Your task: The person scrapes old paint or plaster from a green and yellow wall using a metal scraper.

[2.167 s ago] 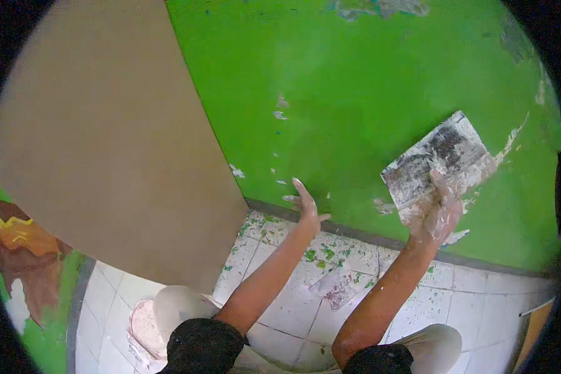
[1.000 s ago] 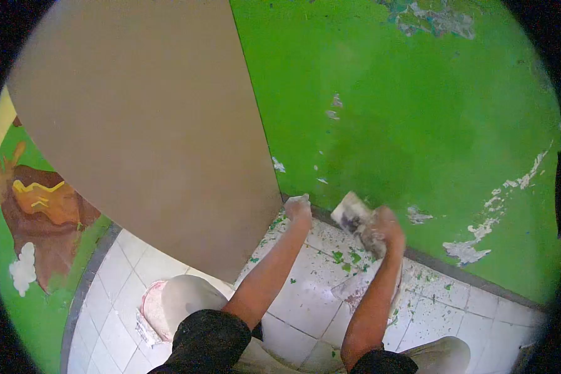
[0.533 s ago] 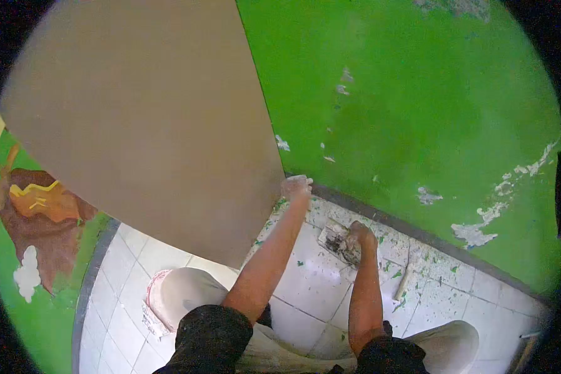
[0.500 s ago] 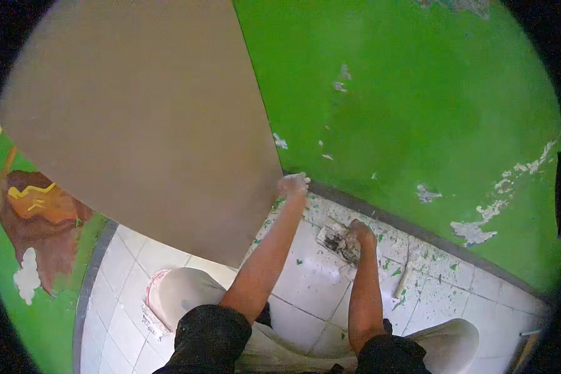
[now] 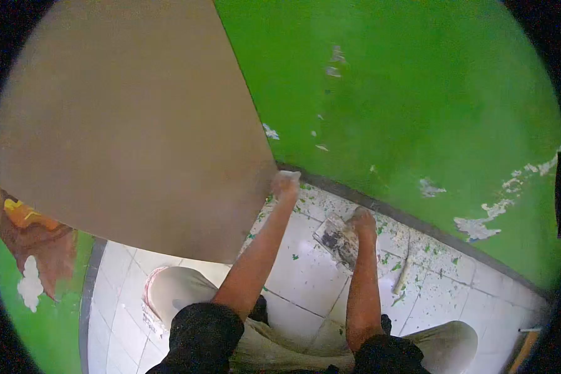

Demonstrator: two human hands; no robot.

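A paste-smeared, grey-white rectangular plate (image 5: 334,239) is clasped in the right hand (image 5: 362,221) over white floor tiles (image 5: 302,283), seemingly being worked low; the next move calls for steady grip. The left hand (image 5: 286,182), finger pose unclear, is beside the flat brown panel (image 5: 137,137).

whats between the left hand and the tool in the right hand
In the head view, white floor strewn with green flakes separates left hand from tool.
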